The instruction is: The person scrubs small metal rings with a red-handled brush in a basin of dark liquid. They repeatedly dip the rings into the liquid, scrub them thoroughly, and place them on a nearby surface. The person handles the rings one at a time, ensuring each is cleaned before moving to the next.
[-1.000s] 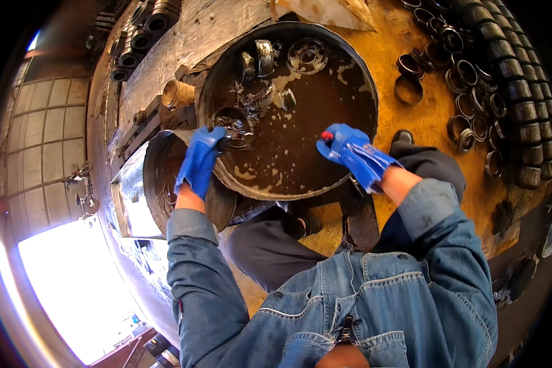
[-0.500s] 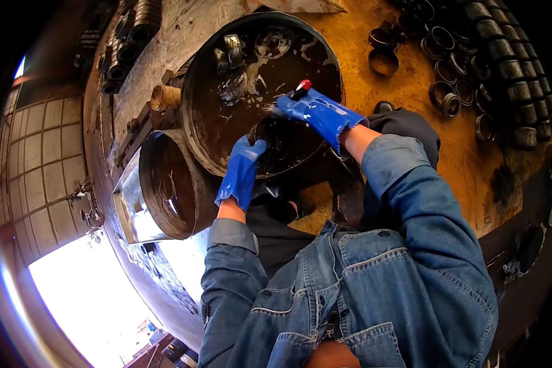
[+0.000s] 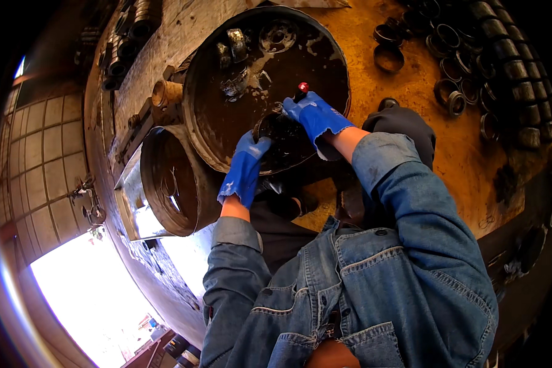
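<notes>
My left hand (image 3: 249,158), in a blue rubber glove, grips the near-left edge of a dark metal ring (image 3: 267,124) over the basin. The fingers of my right hand (image 3: 316,116), gloved the same way, are closed round a red-tipped black-handled tool (image 3: 302,91). Its working end meets the ring's far side and is mostly hidden by the glove. Both hands are inside the near part of a large round basin (image 3: 197,138) of dark liquid. Several wet metal pieces (image 3: 237,44) and a flanged disc (image 3: 278,36) lie toward its far side.
Left of the basin, a second round metal drum (image 3: 207,205) lies tilted, near a rusty cylinder (image 3: 166,94). Loose dark rings (image 3: 389,58) are scattered on the rusty plate at right, beside stacked cylindrical parts (image 3: 524,92). More cylinders (image 3: 121,52) stand at far left.
My right hand has shifted slightly down and right with the tool. My left hand has risen a little, still holding the ring. The whole view has shifted slightly.
</notes>
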`<state>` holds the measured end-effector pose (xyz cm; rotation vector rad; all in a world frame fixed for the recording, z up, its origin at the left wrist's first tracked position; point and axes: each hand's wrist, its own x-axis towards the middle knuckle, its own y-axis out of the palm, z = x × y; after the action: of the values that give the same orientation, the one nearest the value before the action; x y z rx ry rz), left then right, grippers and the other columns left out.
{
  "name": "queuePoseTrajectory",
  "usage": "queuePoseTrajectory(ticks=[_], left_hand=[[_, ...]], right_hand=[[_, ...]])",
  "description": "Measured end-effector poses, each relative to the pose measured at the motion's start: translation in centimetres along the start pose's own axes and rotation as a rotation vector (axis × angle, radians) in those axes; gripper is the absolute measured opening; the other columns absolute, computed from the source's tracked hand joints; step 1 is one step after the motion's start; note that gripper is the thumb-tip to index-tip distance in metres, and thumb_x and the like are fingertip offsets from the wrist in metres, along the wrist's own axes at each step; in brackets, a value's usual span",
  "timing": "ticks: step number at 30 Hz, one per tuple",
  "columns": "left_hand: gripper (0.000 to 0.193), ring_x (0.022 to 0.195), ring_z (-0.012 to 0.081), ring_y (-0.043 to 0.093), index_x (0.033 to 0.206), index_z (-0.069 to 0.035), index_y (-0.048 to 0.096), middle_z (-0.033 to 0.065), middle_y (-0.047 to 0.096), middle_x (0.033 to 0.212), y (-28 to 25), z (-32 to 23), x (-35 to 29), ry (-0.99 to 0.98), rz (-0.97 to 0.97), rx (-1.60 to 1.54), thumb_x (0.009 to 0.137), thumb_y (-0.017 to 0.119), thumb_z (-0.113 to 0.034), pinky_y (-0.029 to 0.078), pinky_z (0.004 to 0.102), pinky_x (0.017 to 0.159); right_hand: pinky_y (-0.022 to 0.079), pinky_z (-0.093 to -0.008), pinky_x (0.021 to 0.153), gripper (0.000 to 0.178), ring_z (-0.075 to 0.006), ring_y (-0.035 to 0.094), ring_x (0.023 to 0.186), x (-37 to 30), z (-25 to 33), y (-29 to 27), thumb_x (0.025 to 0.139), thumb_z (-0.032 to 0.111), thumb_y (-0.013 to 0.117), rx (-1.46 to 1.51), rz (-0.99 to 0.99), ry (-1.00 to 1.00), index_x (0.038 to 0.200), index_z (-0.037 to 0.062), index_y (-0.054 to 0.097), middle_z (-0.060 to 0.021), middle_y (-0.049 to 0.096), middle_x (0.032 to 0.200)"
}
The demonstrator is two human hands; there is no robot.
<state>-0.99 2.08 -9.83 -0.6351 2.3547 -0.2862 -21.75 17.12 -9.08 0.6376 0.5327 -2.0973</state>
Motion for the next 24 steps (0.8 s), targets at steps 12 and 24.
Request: queuePoseTrajectory(ticks=[12,24], left_hand=[[0.048,0.091,0.0245,0.072,0.126,-0.008,0.070,0.0099,0.076,0.107,-2.0,3.2,1.2,-0.271,-0.133,-0.564,0.103,0.064,-0.048,0.057,0.0433,0.077],[0.052,0.064,0.0139,0.060,0.106,-0.003,0.071,0.0028,0.066,0.077,1.2,-3.1,-0.9,0.002,-0.157,0.206,0.107,0.058,-0.054,0.046,0.0294,0.056]], right_hand=[[0.051,-0.0387,0.081,0.044,-0.0264,0.068,0.087,-4.7,0.4,0.5,0.095,0.043,0.059,-0.074,0.357,-0.296,0.101,0.0029,0.075,-0.0148,0.075,0.093],[0.052,-0.0387,0.078,0.035,-0.0241,0.070,0.087,-3.4,-0.7,-0.4,0.097,0.043,0.063,-0.252,0.467,-0.411,0.108,0.0121,0.077,-0.0112,0.076,0.100]])
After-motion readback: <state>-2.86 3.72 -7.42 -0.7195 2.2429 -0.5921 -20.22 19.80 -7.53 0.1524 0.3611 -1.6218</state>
